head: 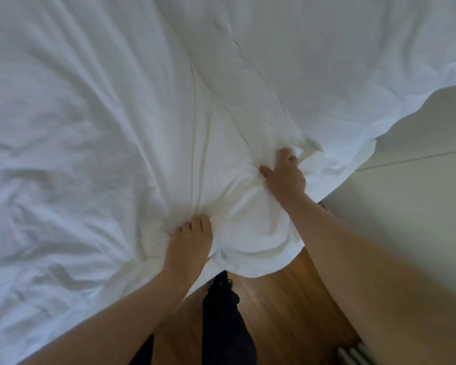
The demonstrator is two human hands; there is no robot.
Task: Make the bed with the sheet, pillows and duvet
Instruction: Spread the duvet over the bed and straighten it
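Right hand (284, 177) grips duvet (116, 101) | left hand (190, 241) grips duvet

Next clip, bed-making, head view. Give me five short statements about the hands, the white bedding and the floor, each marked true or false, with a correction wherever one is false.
1. Both hands grip bunched white fabric. True: the left hand and the right hand each clutch the duvet near its corner.
2. The bedding is dark blue. False: it is white.
3. The floor under the corner is wooden. True.
4. A pillow lies between the hands. False: only gathered fabric shows there; no pillow is visible.
5. The right hand rests flat and open. False: its fingers curl into the fabric.
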